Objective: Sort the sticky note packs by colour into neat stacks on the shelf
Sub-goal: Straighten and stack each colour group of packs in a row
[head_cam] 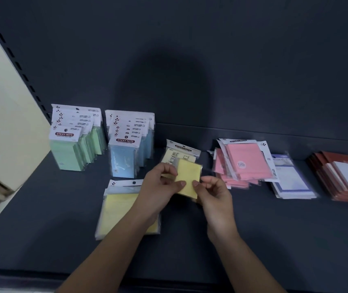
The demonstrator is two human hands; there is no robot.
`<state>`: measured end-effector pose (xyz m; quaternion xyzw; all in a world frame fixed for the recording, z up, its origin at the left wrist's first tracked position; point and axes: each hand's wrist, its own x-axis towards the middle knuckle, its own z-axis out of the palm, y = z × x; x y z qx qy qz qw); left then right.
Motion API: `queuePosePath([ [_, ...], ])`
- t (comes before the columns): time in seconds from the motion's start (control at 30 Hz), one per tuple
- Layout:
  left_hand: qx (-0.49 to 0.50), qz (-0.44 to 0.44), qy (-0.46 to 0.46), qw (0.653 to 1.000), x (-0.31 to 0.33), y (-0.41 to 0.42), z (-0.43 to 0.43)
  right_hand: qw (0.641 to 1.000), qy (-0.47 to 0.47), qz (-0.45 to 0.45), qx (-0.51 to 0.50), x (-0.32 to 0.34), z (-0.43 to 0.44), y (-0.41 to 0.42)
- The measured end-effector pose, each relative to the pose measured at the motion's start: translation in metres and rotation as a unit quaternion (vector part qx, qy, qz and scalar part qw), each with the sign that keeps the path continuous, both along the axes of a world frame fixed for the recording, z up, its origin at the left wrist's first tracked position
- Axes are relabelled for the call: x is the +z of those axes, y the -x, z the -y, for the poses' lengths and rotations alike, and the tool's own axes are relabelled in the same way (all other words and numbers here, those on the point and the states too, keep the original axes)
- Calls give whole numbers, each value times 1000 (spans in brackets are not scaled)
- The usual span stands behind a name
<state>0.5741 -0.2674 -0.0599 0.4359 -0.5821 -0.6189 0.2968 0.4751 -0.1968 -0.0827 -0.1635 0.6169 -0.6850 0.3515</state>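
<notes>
A small yellow sticky note pack point(189, 178) is held above the dark shelf point(253, 229) at the centre. My left hand point(160, 185) grips its left edge and my right hand point(213, 191) pinches its lower right corner. Just behind it lies a pale yellow pack point(181, 153) with a white header. A larger yellow pack point(118, 206) lies flat at the front left, partly under my left forearm. Green packs point(73, 144) stand in a row at the back left, with blue packs point(128, 149) next to them. Pink packs point(240, 163) lie in a loose pile to the right.
White and lilac note packs point(291, 180) lie right of the pink pile. Red-covered pads point(344, 176) are stacked at the far right. The shelf's dark back panel point(190, 60) rises behind everything. A slotted upright point(16, 62) and a cream wall point(3, 127) bound the left side.
</notes>
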Motion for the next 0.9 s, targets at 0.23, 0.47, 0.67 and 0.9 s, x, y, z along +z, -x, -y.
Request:
queuePosePath([
  [0.23, -55, -22, 17, 998, 8, -17, -26, 992, 71, 25, 97, 15, -26, -1],
  [0.47, -56, 76, 149, 984, -14, -26, -48, 966, -62, -121, 220, 6, -60, 0],
  [0.67, -76, 407, 463, 784, -29, -29, -57, 746, -246, -565, 253, -17, -63, -5],
  [0.9, -24, 287, 366, 885, -29, -27, -29, 885, -157, -411, 154, -10, -37, -7],
])
